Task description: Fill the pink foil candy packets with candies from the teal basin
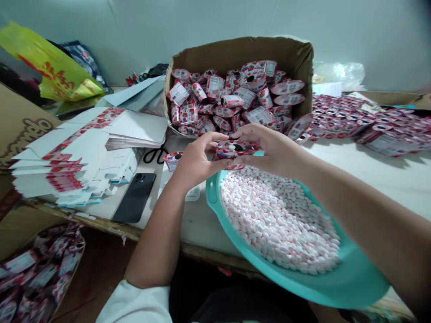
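Observation:
Between my left hand (204,157) and my right hand (261,146) is a small red-and-white printed candy box (232,149) with a dark round opening on its upper side. The fingers of both hands close round its two ends. Below the hands lies a turquoise basin (215,204) holding a heap of small white and pale pink candies (279,220). Just behind stands a cardboard carton (232,50) filled with more such printed boxes (218,105). Another small printed box (173,160) sits left of my left wrist, partly hidden.
A dark phone (135,197) lies near the table's front edge, with black-handled scissors (155,154) behind it. Stacked flat printed cartons (84,152) spread across the left. Rows of printed boxes (350,119) stand at right. Below left, an open carton (72,269) holds more boxes.

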Action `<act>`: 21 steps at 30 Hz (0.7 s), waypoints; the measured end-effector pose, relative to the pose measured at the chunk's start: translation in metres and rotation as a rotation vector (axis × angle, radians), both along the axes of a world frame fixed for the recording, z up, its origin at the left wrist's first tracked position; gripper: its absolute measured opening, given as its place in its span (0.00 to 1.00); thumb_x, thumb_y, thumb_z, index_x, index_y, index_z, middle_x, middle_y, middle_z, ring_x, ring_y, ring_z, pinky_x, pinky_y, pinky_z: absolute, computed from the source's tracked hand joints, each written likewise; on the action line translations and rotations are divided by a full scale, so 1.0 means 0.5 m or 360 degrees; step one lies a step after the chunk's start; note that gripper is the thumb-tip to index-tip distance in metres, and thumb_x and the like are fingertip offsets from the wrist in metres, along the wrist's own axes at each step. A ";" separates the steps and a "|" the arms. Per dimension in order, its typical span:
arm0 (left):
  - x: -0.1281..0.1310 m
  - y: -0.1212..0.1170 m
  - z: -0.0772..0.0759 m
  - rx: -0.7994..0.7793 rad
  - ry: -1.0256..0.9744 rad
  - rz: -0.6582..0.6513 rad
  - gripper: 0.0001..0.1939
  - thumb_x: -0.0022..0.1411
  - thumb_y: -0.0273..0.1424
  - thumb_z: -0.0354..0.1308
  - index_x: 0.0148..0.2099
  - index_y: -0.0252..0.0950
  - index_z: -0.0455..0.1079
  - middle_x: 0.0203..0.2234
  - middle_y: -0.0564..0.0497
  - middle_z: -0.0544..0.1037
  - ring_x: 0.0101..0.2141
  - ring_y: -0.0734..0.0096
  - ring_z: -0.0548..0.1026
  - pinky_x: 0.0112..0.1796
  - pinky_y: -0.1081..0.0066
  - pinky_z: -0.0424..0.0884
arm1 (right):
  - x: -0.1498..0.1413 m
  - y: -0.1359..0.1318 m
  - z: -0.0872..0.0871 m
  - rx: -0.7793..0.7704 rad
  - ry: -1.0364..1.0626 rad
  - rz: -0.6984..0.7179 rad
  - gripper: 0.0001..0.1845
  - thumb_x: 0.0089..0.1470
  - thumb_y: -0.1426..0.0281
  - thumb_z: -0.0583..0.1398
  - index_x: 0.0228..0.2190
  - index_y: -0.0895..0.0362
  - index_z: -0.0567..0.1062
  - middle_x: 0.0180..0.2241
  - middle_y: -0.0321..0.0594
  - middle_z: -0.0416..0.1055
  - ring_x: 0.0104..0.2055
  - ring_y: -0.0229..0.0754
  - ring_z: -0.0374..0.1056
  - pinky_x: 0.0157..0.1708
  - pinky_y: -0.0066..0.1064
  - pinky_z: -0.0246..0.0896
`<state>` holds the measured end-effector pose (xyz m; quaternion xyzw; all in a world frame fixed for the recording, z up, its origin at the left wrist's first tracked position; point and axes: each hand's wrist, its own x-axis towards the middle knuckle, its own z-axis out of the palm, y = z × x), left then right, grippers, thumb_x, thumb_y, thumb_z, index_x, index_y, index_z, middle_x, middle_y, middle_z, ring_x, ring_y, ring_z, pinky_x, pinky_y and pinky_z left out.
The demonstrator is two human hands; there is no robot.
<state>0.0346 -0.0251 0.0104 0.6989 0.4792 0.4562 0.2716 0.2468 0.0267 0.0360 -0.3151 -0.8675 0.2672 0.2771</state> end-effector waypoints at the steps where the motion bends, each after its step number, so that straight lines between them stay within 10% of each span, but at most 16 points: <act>1: 0.000 0.000 0.000 0.0016 0.0001 0.0003 0.25 0.53 0.35 0.69 0.53 0.41 0.71 0.45 0.48 0.80 0.43 0.62 0.79 0.43 0.68 0.75 | -0.001 -0.002 0.000 0.0039 0.0042 -0.0012 0.25 0.51 0.57 0.66 0.48 0.51 0.71 0.45 0.43 0.74 0.47 0.51 0.70 0.45 0.41 0.66; 9: -0.035 0.004 0.013 0.0085 0.0150 0.0040 0.31 0.51 0.42 0.71 0.56 0.41 0.69 0.47 0.46 0.80 0.48 0.59 0.77 0.49 0.64 0.73 | 0.003 -0.008 0.012 0.0264 -0.0085 0.0096 0.10 0.55 0.62 0.64 0.33 0.55 0.72 0.36 0.39 0.74 0.38 0.42 0.69 0.40 0.33 0.60; 15: -0.133 -0.002 0.030 0.0104 0.0247 0.0479 0.27 0.56 0.48 0.64 0.52 0.39 0.71 0.48 0.44 0.79 0.50 0.57 0.76 0.53 0.59 0.71 | 0.006 -0.010 0.015 0.0311 -0.0066 -0.0066 0.13 0.53 0.61 0.65 0.38 0.55 0.72 0.40 0.42 0.74 0.42 0.46 0.68 0.42 0.35 0.61; 21: -0.196 0.005 0.006 -0.0478 0.0742 0.0528 0.35 0.46 0.43 0.69 0.56 0.40 0.71 0.53 0.43 0.77 0.50 0.51 0.76 0.51 0.59 0.71 | -0.002 -0.018 0.008 0.0226 0.0059 -0.0190 0.28 0.52 0.57 0.66 0.52 0.52 0.69 0.48 0.47 0.71 0.49 0.53 0.68 0.45 0.43 0.66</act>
